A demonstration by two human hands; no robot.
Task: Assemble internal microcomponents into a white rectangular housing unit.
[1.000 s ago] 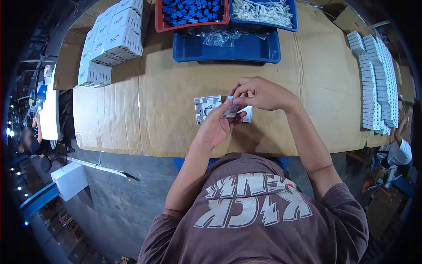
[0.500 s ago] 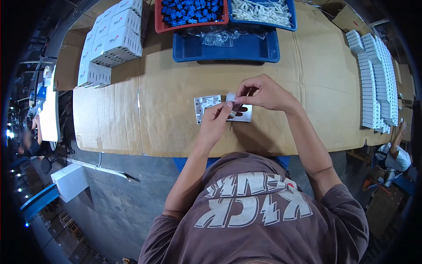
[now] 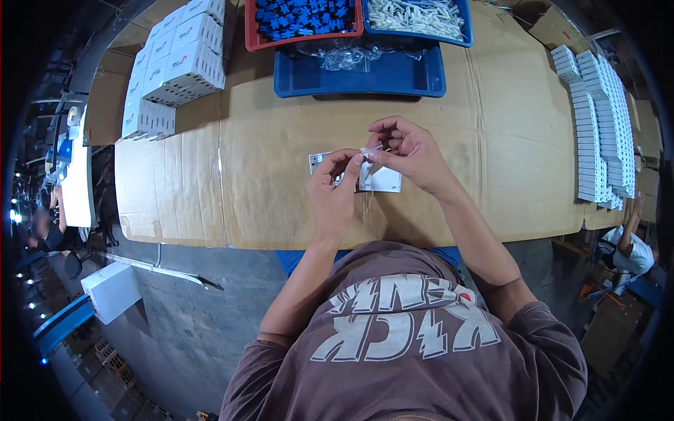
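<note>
Between my two hands is a small clear plastic bag [image 3: 372, 149], held up over the table. My left hand [image 3: 335, 186] is closed, its thumb and forefinger pinching the bag's left side. My right hand [image 3: 415, 156] pinches its right side between thumb and forefinger, the other fingers curled loosely. What is inside the bag is too small to make out. Below the hands lie two white plastic parts: a flat white plate [image 3: 386, 181] on the right, and a moulded white panel [image 3: 314, 163] on the left, mostly covered by my left hand.
Beyond the hands stand a blue tray [image 3: 358, 90] with clear bags, a red bin [image 3: 303, 43] of blue pieces and another blue bin [image 3: 421, 38] of whitish pieces. White boxes [image 3: 186, 70] are stacked at the left, more white boxes [image 3: 593, 133] at the right. Cardboard [image 3: 267, 175] covers the table.
My right hand has turned and its fingers have opened out somewhat, while my left hand has shifted slightly left over the moulded panel. The bag is now stretched between both thumbs and forefingers.
</note>
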